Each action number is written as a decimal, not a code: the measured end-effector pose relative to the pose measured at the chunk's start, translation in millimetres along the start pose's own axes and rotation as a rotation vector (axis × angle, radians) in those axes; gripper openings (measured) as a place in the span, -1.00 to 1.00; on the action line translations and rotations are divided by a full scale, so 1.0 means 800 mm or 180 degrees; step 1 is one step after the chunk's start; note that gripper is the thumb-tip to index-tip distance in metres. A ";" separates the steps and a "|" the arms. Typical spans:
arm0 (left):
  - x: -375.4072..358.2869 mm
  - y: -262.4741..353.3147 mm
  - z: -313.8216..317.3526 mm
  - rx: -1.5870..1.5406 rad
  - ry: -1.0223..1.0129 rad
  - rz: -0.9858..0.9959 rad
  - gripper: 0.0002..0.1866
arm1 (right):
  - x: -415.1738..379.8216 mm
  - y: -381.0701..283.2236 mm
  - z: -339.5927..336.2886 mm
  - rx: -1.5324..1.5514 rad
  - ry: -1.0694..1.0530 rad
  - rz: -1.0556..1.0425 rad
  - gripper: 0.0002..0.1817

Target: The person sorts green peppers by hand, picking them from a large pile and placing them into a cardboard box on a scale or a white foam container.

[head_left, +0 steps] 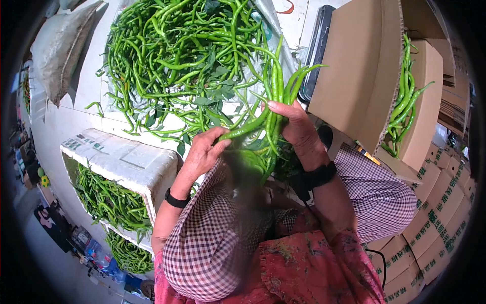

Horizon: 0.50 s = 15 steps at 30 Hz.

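My right hand (299, 130) is closed around a bunch of long green chili peppers (276, 83), their tips fanning upward past my thumb. Between the thumb and fingers of my left hand (204, 151) is the end of a single green chili pepper (248, 126), which slants up toward the bunch. Both hands are above my lap, close together. Just beyond them spreads a large heap of green chili peppers (172, 55), with some leaves mixed in. More peppers lie below my hands, partly blurred.
On the left, a white foam box (121, 149) lies tipped on its side with green peppers inside. An open cardboard box (354, 66) holding peppers stands at the right. Stacked printed cartons (430, 223) are behind it. A stuffed sack (63, 48) is at upper left.
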<state>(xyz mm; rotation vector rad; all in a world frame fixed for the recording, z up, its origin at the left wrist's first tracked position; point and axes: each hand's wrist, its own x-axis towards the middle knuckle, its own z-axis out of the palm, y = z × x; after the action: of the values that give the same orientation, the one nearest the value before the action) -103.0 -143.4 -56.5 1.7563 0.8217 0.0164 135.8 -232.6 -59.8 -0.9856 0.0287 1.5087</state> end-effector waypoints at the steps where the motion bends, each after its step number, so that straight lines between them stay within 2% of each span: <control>1: 0.002 0.000 -0.004 0.0049 -0.0028 -0.0074 -0.75 | -0.001 0.001 -0.002 -0.0043 0.0040 0.0002 -0.55; 2: 0.003 -0.001 -0.005 0.0064 -0.0016 -0.0033 -0.75 | -0.001 0.005 -0.009 -0.0055 0.0025 -0.0039 -0.55; 4: 0.006 0.008 -0.008 -0.1185 0.0211 -0.0345 -0.74 | -0.004 0.006 -0.012 -0.1096 -0.0096 -0.0436 -0.61; 5: 0.004 0.014 -0.016 -0.1554 0.0134 -0.0444 -0.70 | -0.011 0.005 -0.013 -0.1084 -0.0075 -0.0456 -0.64; 8: 0.017 0.068 -0.032 -0.1399 0.0031 -0.0339 -0.67 | -0.025 -0.018 0.029 -0.0946 -0.0196 -0.0200 -0.65; 10: 0.033 0.084 -0.030 -0.0794 -0.0035 0.0228 -0.61 | -0.036 -0.019 0.055 -0.0732 -0.0445 -0.0417 -0.62; 12: 0.036 0.119 -0.031 -0.0712 -0.0220 0.0216 -0.59 | -0.049 -0.026 0.079 -0.0419 -0.0734 -0.0520 -0.57; 13: 0.039 0.117 -0.028 -0.0216 -0.0108 0.0201 -0.60 | -0.051 -0.026 0.081 -0.0812 -0.0758 -0.0694 -0.52; 15: 0.039 0.147 -0.039 -0.0101 -0.0239 0.0230 -0.60 | -0.067 -0.039 0.099 -0.0662 -0.0684 -0.0803 -0.51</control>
<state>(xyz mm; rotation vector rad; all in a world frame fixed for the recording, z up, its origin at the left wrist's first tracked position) -31.5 -114.0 42.6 1.7455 0.6999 0.0115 111.3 -225.0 37.1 -0.9463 -0.3990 1.3938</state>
